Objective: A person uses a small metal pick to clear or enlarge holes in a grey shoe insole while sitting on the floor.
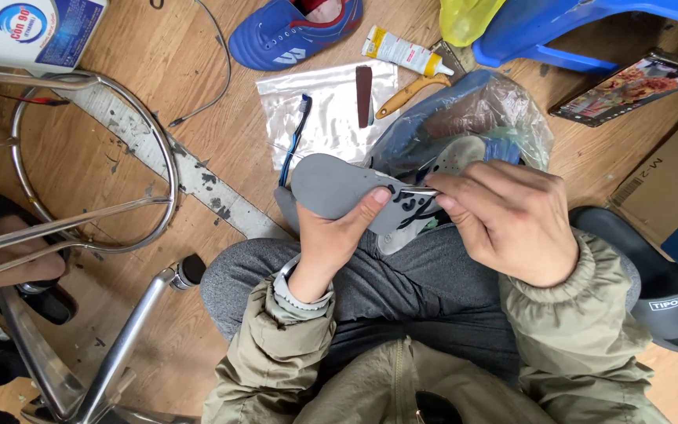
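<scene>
At nine o'clock of the view a chrome stool frame stands on the wooden floor, and a white box sits at eleven o'clock. Moving right, a blue sports shoe lies at twelve o'clock, with a clear plastic bag just below it; a blue toothbrush rests on the bag's left edge and a dark flat strip on its right side. A white glue tube and a yellow-handled tool lie just beside the bag.

At the centre, over the lap, the left hand holds a grey insole, thumb pressed on its upper face and fingers under it: a closed grip on the insole. The right hand, at three o'clock of the insole, pinches a thin metal tool between thumb and fingertips, its tip touching the insole's printed heel end (whether it is a blade or a pick I cannot tell).

Behind the hands a second shoe sits wrapped in a plastic bag. Farther right are a blue plastic stool, a phone and a black slide sandal.

As a judgement, the work on the insole looks to be in its early part: the insole is out of a shoe and only its heel end is being treated, the glue tube is capped and the toothbrush lies untouched.
</scene>
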